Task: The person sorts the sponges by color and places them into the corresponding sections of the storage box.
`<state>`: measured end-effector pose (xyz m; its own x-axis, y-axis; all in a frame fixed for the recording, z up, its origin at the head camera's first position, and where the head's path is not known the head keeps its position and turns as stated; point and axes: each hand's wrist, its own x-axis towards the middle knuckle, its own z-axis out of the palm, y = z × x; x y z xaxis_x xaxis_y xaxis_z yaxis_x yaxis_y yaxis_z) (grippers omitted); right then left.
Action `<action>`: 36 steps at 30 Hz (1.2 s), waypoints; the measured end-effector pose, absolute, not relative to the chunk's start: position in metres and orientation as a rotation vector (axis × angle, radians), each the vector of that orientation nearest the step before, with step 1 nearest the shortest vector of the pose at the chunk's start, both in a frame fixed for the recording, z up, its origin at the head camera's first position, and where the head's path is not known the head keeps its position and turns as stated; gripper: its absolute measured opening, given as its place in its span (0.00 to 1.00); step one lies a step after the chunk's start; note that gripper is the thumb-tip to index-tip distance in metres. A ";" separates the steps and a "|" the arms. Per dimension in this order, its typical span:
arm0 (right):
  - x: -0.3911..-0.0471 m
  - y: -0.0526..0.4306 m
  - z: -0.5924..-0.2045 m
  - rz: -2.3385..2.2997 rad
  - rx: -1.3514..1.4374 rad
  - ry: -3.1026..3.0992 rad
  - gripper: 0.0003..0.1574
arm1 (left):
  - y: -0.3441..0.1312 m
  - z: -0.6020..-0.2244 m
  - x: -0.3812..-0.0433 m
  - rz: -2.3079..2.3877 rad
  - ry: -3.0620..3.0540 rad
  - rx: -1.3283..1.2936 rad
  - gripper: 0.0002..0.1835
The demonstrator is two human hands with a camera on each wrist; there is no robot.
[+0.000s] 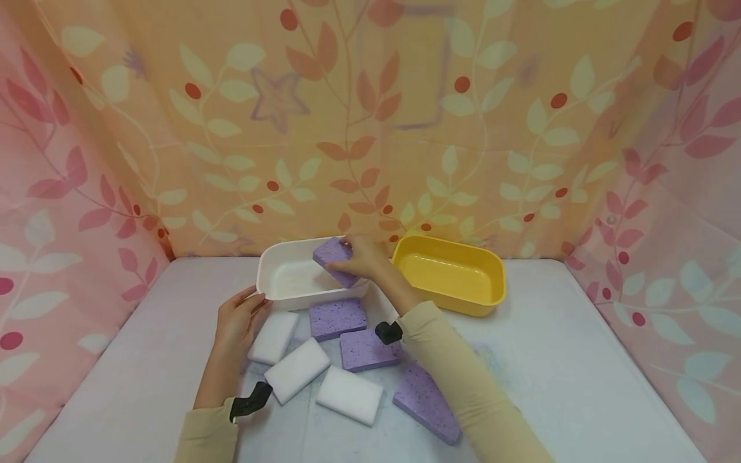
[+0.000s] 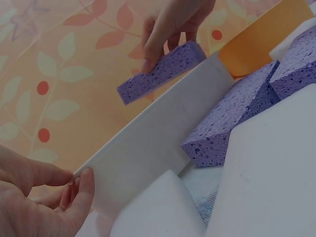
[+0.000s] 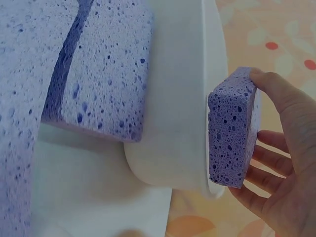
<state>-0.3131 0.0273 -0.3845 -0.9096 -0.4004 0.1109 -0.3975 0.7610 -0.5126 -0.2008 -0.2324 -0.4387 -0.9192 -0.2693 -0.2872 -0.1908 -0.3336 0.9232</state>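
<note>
My right hand [image 1: 365, 258] grips a purple sponge [image 1: 334, 260] over the right part of a white basin [image 1: 289, 297]. In the right wrist view the thumb lies on one edge of that sponge [image 3: 229, 128] and the fingers are behind it. My left hand [image 1: 236, 321] pinches the basin's rim at its near left corner; the left wrist view shows thumb and fingertips on the rim. In front of the basin lie a purple sponge [image 1: 338, 318] and, nearer, another purple sponge [image 1: 370, 350]. White sponges [image 1: 297, 370] lie close to my left forearm.
A yellow basin [image 1: 448, 273] stands to the right of the white one, near the patterned curtain [image 1: 370, 128] at the back. One more purple sponge [image 1: 428, 405] lies partly under my right forearm. A white sponge [image 1: 350, 394] is at the front middle of the table.
</note>
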 end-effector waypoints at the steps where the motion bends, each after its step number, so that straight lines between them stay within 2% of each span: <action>1: -0.314 0.026 -0.386 -0.870 -0.659 2.938 0.47 | -0.232 -0.439 -0.201 -2.448 -1.785 0.617 0.32; 12: -0.317 0.015 -0.398 -0.979 -0.606 2.951 0.45 | -0.231 -0.437 -0.200 -2.459 -1.760 0.624 0.32; 20: -0.312 0.013 -0.407 -0.999 -0.592 2.995 0.36 | -0.231 -0.439 -0.201 -2.459 -1.755 0.599 0.32; 36: -0.308 0.012 -0.411 -1.029 -0.553 3.009 0.47 | -0.231 -0.439 -0.200 -2.444 -1.766 0.609 0.31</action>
<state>-0.3085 0.0120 -0.4106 -0.9377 -0.2916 0.1892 -0.3464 0.7386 -0.5783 -0.1997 -0.2313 -0.4386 -0.9196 -0.2791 -0.2763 -0.1748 -0.3391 0.9244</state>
